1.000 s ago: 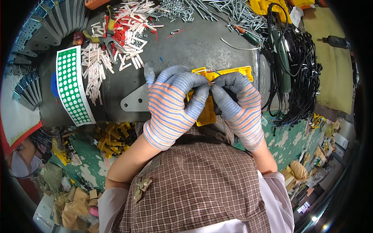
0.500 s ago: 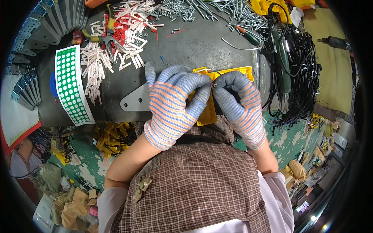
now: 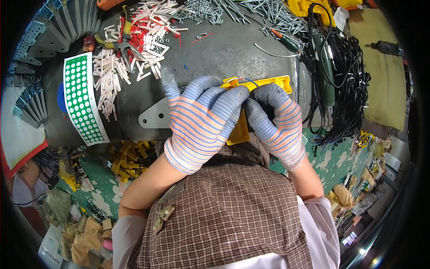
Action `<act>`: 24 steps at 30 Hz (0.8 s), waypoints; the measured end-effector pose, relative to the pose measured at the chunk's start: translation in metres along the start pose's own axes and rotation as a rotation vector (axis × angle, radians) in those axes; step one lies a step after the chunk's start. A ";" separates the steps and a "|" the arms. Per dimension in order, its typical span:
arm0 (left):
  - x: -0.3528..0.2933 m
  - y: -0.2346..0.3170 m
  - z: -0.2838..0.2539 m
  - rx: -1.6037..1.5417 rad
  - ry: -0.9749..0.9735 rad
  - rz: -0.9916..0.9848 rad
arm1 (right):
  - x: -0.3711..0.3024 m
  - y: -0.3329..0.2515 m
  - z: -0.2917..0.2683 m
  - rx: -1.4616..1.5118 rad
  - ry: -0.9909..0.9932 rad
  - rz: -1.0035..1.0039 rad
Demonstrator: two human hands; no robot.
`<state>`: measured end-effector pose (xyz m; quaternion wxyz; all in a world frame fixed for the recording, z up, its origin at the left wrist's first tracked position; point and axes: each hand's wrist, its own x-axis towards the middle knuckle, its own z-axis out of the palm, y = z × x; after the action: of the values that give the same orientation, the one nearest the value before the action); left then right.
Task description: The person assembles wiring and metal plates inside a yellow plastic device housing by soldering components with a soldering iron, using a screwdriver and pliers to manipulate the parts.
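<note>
Yellow plastic is what you hold: an L-shaped yellow plastic part [image 3: 268, 83] sits at the near edge of the grey tabletop [image 3: 224, 49], one arm running along the edge to your right, the other pointing down toward your chest. Your left hand [image 3: 201, 123], in a striped knit glove, lies curled over the part's corner with the fingers bent down onto it. Your right hand [image 3: 275, 121], gloved the same way, closes on the part from the other side, fingertips meeting those of the left; thin wires [image 3: 247, 80] show just above them.

Just left of your left hand a flat grey metal plate [image 3: 150, 117] lies on the tabletop. Farther left, a sheet of green round stickers [image 3: 80, 98] hangs over the near edge. Toward the far left corner lie white and red plastic pieces [image 3: 134, 45] with pliers [image 3: 120, 38] among them. Loose screws [image 3: 224, 11] spread along the far edge. At the right edge, a bundle of black cables [image 3: 347, 85] rests beside a green power tool [image 3: 324, 67].
</note>
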<state>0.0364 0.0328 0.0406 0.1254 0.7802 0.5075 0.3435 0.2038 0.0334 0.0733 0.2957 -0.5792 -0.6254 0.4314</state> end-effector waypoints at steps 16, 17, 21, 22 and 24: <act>0.010 -0.008 0.000 -0.246 -0.111 -0.135 | 0.009 0.032 -0.008 -0.600 0.167 -0.801; 0.010 -0.009 0.001 -0.259 -0.119 -0.143 | 0.011 0.030 -0.009 -0.603 0.169 -0.799; 0.009 -0.005 0.001 -0.038 -0.042 0.023 | 0.023 0.004 -0.023 -0.425 -0.169 -0.373; 0.009 -0.005 0.001 -0.038 -0.041 0.023 | 0.028 0.002 -0.028 -0.191 -0.365 -0.117; 0.010 -0.003 -0.001 -0.013 -0.009 0.093 | 0.038 -0.007 -0.038 -0.194 -0.517 -0.161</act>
<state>0.0358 0.0427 0.0437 0.1166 0.8036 0.4681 0.3487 0.2282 0.0783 0.0916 0.1031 -0.4239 -0.7623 0.4781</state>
